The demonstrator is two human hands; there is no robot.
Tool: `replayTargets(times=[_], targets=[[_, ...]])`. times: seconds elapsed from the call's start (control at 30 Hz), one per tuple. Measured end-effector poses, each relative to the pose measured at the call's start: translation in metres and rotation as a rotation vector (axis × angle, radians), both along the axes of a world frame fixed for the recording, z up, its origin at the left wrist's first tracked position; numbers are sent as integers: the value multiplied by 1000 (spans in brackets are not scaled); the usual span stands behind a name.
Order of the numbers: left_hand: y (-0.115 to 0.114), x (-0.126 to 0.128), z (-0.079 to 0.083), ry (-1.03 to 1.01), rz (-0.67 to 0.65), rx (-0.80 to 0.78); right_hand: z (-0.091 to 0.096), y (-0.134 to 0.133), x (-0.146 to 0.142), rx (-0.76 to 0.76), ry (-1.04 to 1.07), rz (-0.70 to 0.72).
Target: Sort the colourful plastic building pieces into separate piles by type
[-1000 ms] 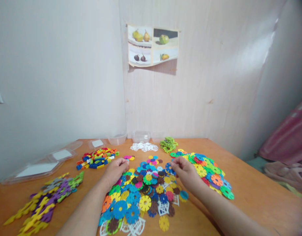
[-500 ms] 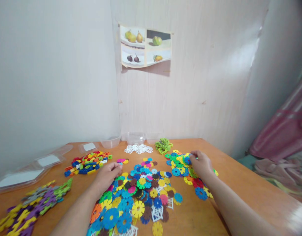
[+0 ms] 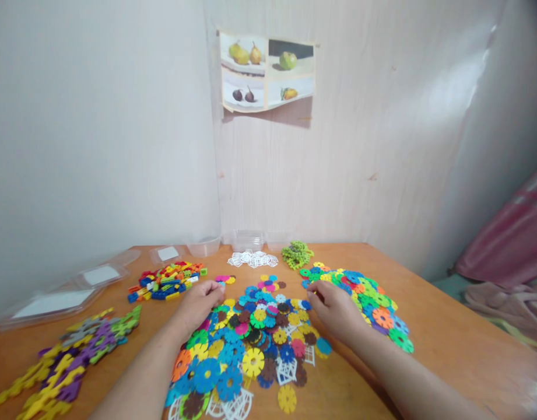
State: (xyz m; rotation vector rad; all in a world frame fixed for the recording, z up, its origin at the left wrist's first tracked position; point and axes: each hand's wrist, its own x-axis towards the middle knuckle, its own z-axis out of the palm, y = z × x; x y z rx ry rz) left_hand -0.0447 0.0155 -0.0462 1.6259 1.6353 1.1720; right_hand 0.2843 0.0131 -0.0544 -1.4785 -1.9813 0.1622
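At the left border of the middle heap of notched plastic discs (image 3: 253, 361) is my left hand (image 3: 202, 302), fingers curled together; whatever it may hold is hidden. My right hand (image 3: 332, 306) lies between this heap and a second pile of notched discs (image 3: 373, 297) on the right. Its thumb and fingers are bent closed near the heap's far right side, and I cannot make out anything in them. The middle heap mixes blue, yellow, brown, pink and other discs, with white lattice pieces (image 3: 287, 370) among them.
Colourful building blocks (image 3: 165, 283) and interlocking purple-yellow pieces (image 3: 71, 361) lie left. Further back are white lattice pieces (image 3: 251, 259), green pieces (image 3: 297, 254) and clear tubs (image 3: 247, 240). Clear lids (image 3: 99, 275) line the left edge of the wooden table (image 3: 443, 344).
My right hand has moved left from the right-hand disc pile toward the middle heap, uncovering more of that pile. My left hand stays by the heap. The view has shifted slightly.
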Motion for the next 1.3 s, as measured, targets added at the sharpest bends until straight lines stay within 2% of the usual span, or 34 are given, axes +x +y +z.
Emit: replayTargets(times=[0.2,0.33,0.6,0.9,0.97,1.03,1.17,1.23,1.3], targets=[[1,1,0,-8,-7,-3,-6,-10,-11,-115,-302,-30],[0,2,0,-24,9,-8,-8,-14,-24,-108,-354,-5],[0,2,-2,2,0,9,-5,-18,-47,-82,-266,135],[1,1,-5,12,-12,22,-3,-16,-44,-11,15,350],[1,0,-5,10,-16,8,0,-12,-37,8,43,307],[1,0,-5,10,-26,0,5,-10,-27,-14,-6,202],[3,-1,-7,6,-29,3,12,-12,-7,-190,-258,1],[5,-2,-8,8,-24,3,13,-16,-3,-263,-343,-18],[5,-2,-8,15,-23,0,13,-20,-4,-301,-321,18]])
